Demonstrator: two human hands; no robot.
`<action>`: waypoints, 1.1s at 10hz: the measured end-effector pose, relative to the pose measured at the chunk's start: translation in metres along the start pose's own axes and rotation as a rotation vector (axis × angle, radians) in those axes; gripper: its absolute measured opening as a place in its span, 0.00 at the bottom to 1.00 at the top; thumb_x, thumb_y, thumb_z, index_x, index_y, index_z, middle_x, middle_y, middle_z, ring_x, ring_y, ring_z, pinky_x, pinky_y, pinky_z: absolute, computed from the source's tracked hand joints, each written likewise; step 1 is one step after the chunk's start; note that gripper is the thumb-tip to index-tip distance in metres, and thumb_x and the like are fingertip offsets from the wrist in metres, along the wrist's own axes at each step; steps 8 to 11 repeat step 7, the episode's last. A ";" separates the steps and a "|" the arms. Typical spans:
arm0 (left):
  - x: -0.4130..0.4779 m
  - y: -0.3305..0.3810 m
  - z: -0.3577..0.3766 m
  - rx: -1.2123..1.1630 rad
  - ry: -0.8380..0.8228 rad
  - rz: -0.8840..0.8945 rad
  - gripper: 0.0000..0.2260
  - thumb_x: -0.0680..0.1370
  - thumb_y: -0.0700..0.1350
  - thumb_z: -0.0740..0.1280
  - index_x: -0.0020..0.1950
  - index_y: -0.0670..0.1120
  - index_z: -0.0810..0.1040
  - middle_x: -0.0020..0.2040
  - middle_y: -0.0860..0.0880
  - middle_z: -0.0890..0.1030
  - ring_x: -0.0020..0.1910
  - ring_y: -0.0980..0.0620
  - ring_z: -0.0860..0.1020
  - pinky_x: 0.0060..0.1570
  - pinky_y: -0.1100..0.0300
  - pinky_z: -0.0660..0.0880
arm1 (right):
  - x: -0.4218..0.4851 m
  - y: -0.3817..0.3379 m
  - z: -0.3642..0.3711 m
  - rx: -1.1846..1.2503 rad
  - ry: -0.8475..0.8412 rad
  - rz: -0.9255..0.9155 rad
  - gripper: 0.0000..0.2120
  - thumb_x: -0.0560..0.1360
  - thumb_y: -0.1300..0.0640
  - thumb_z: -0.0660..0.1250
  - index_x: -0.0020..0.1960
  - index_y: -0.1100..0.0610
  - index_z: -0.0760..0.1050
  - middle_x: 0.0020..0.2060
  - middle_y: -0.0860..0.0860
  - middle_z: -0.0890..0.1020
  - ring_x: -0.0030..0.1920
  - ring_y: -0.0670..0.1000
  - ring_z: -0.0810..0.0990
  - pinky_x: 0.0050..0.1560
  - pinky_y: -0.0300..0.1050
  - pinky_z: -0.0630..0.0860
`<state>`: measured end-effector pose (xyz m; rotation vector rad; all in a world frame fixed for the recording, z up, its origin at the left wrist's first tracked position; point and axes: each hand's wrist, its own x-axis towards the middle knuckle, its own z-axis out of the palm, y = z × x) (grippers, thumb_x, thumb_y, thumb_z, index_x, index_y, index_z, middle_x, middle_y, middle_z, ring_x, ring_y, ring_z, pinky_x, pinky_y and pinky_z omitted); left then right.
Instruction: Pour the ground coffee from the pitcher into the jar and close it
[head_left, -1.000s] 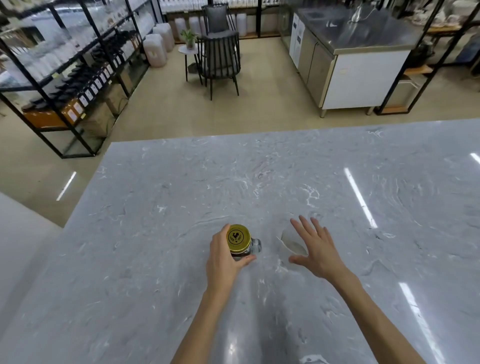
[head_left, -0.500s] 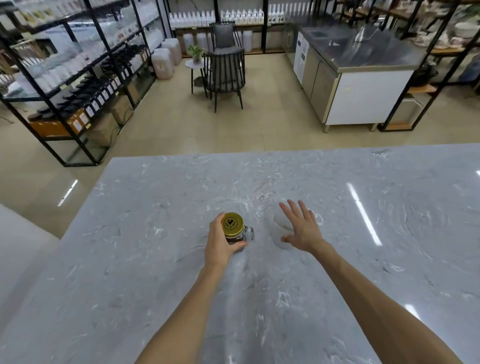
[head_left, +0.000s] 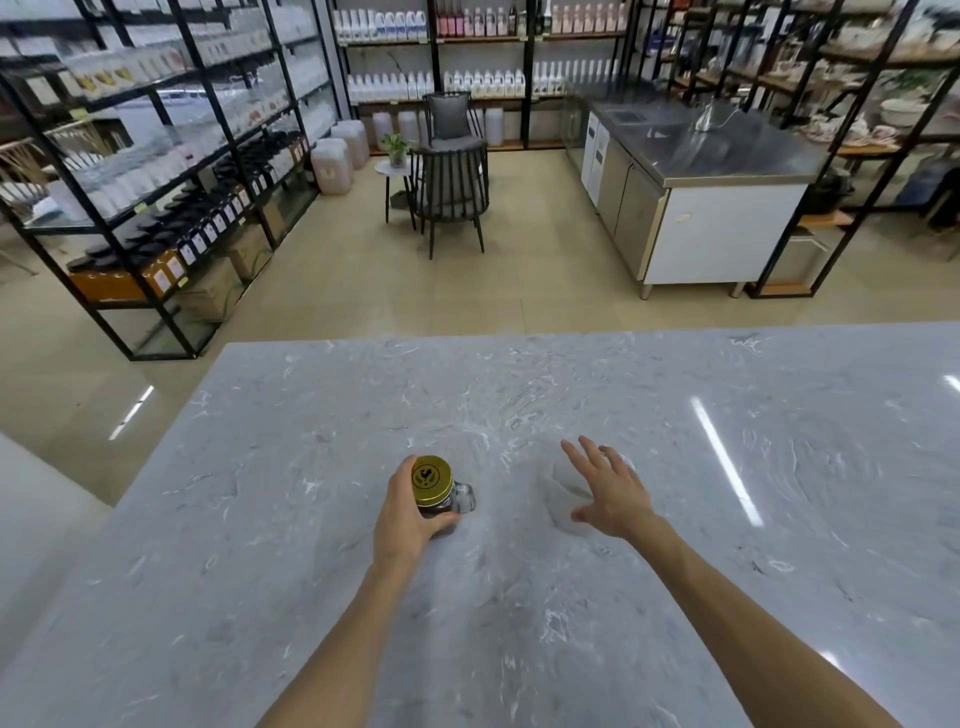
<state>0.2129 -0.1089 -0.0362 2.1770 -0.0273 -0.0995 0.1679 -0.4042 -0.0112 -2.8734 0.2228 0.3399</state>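
A glass jar with a handle stands upright on the grey marble table. A gold lid sits on top, and dark ground coffee shows through the glass. My left hand wraps around the jar's left side. To the right stands a pale, translucent pitcher, hard to make out against the marble. My right hand hovers over the pitcher's right side with fingers spread; whether it touches the pitcher I cannot tell.
The table's far edge runs across the middle of the view, with tiled floor beyond. Black shelving with bottles lines the left. A dark chair and a steel counter stand further back.
The view has tilted up, so both hands and the jar sit lower in it. My left hand stays on the jar. My right hand stays spread over the pitcher.
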 end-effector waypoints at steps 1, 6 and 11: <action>0.000 -0.008 -0.006 -0.031 -0.021 -0.026 0.47 0.62 0.42 0.86 0.75 0.49 0.64 0.68 0.48 0.73 0.69 0.48 0.71 0.65 0.54 0.70 | -0.006 0.004 0.004 0.009 0.015 -0.001 0.50 0.73 0.48 0.73 0.80 0.43 0.39 0.80 0.47 0.42 0.80 0.56 0.41 0.78 0.55 0.48; -0.005 0.003 -0.018 0.493 -0.041 0.035 0.57 0.66 0.64 0.79 0.82 0.51 0.47 0.83 0.45 0.42 0.81 0.40 0.46 0.74 0.38 0.58 | -0.017 -0.013 -0.009 -0.163 0.051 0.004 0.57 0.68 0.27 0.63 0.76 0.45 0.25 0.77 0.54 0.30 0.76 0.61 0.28 0.73 0.66 0.31; -0.031 -0.003 -0.010 0.739 0.028 0.161 0.58 0.65 0.78 0.65 0.79 0.56 0.30 0.78 0.46 0.27 0.78 0.40 0.30 0.72 0.30 0.38 | -0.045 -0.015 0.017 -0.159 0.213 -0.040 0.53 0.68 0.21 0.51 0.74 0.44 0.22 0.77 0.53 0.29 0.75 0.60 0.26 0.74 0.65 0.32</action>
